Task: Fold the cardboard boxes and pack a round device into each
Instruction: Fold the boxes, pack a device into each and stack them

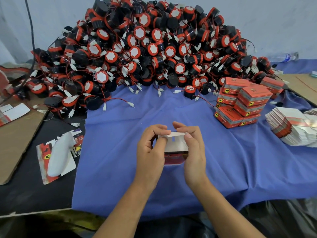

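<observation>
Cardboard box (pixel 174 157): you hold it between both hands just above the blue cloth (pixel 120 152), at your near edge of the surface. Its body is squared up and its white top flap (pixel 176 134) is raised, not tucked in.
Left hand (pixel 151 148): your fingers curl round the box's left side, with the thumb resting on the flap.
Right hand (pixel 193 148): it grips the right side, with thumb and forefinger pinching the flap's right end.
Device in this box: cannot tell, because your hands hide the opening.
Step in hand: most likely you are shaping or closing the top flap of this one box.
Done so far: a small stack of closed red boxes (pixel 247 102) sits on the cloth to your right, at the foot of the heap. They are probably packed, though nothing shows inside them.
Left to do: a large heap of round devices (pixel 145 48) with loose wires fills the back of the surface. A thick stack of flat box blanks (pixel 291 129) waits at the far right.
Progress: you are early in the task, since unpacked devices far outnumber closed boxes.
</observation>
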`<act>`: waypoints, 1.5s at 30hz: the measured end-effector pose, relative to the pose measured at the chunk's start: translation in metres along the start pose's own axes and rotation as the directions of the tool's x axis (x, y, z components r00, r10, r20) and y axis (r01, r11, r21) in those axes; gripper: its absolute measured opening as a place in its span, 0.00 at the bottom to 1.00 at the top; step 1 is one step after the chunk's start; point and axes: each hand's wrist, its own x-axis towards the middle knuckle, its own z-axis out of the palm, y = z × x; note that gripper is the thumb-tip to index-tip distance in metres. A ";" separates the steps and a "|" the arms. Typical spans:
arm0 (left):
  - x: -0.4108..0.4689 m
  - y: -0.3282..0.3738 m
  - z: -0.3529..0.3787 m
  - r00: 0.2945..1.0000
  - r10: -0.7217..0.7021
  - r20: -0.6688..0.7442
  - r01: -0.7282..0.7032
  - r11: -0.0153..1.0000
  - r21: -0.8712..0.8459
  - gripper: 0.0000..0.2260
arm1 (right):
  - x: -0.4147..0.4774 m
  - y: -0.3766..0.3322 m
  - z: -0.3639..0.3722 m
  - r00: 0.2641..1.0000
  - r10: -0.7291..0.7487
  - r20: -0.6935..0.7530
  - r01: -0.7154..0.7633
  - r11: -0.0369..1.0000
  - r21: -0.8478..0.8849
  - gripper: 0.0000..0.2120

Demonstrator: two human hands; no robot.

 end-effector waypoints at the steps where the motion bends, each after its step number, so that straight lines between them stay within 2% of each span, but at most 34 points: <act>1: 0.000 0.000 0.000 1.000 -0.002 0.001 0.002 1.000 -0.001 0.10 | -0.001 -0.001 0.000 1.000 -0.007 0.002 0.007 1.000 0.009 0.12; 3: 0.001 0.001 -0.002 1.000 -0.008 0.005 0.008 1.000 0.000 0.10 | -0.002 -0.002 0.001 1.000 -0.012 0.015 0.012 1.000 0.020 0.16; 4: 0.002 0.001 -0.003 1.000 -0.020 0.012 0.020 1.000 -0.011 0.10 | -0.002 -0.002 0.001 1.000 -0.010 0.019 0.010 1.000 0.026 0.15; 6: 0.002 0.000 -0.006 0.998 -0.055 0.036 0.056 0.997 -0.045 0.06 | -0.002 -0.001 0.001 1.000 -0.010 0.028 0.009 0.999 0.032 0.07; 8: 0.001 0.000 -0.009 0.998 -0.050 0.036 0.051 0.999 -0.018 0.03 | -0.002 -0.001 0.001 0.999 -0.026 0.043 0.026 1.000 0.003 0.10; 12: 0.001 0.001 -0.012 0.998 -0.025 0.066 0.023 0.999 0.040 0.13 | 0.000 -0.004 0.002 0.998 -0.034 0.061 0.037 0.998 -0.041 0.19; 15: -0.001 0.003 -0.014 0.997 -0.012 0.081 0.007 0.998 0.055 0.14 | 0.002 -0.007 0.002 0.995 -0.053 0.084 0.058 0.996 -0.062 0.19; 18: -0.002 0.002 -0.013 0.997 0.009 0.080 -0.019 0.992 0.126 0.20 | 0.001 -0.008 0.002 0.994 -0.037 0.105 0.042 0.998 -0.044 0.20; 21: -0.002 0.000 -0.012 0.997 0.014 0.078 -0.027 0.986 0.165 0.20 | 0.000 -0.005 0.002 0.994 -0.028 0.104 0.035 0.997 -0.069 0.18; 24: -0.003 0.000 -0.011 0.998 0.031 0.062 -0.040 0.989 0.145 0.17 | -0.002 -0.001 0.002 0.997 -0.021 0.074 0.026 0.997 -0.074 0.15; 29: 0.000 0.004 -0.013 0.991 -0.089 0.100 0.089 0.996 -0.002 0.13 | 0.001 -0.004 0.002 0.999 0.030 -0.018 -0.030 1.000 -0.002 0.09; 31: 0.003 0.010 -0.015 0.962 -0.198 0.188 0.213 0.975 -0.059 0.10 | 0.003 -0.006 0.002 0.996 0.049 -0.075 -0.046 0.998 0.032 0.11; 34: 0.007 0.014 -0.021 0.883 -0.342 0.322 0.337 0.939 0.073 0.07 | 0.004 -0.011 0.004 0.994 0.019 -0.108 -0.017 1.000 0.017 0.14; 36: 0.010 0.014 -0.027 0.837 -0.401 0.372 0.382 0.916 0.126 0.13 | 0.003 -0.015 0.004 0.996 -0.006 -0.093 0.007 1.000 0.010 0.15; 40: 0.016 0.013 -0.038 0.735 -0.501 0.456 0.550 0.835 0.031 0.27 | 0.002 -0.019 0.002 0.998 -0.032 -0.050 0.032 0.999 0.005 0.17; 45: 0.014 0.014 -0.044 0.654 -0.500 0.568 0.611 0.792 -0.006 0.29 | -0.001 -0.021 0.003 0.998 -0.068 -0.010 0.068 0.997 0.021 0.18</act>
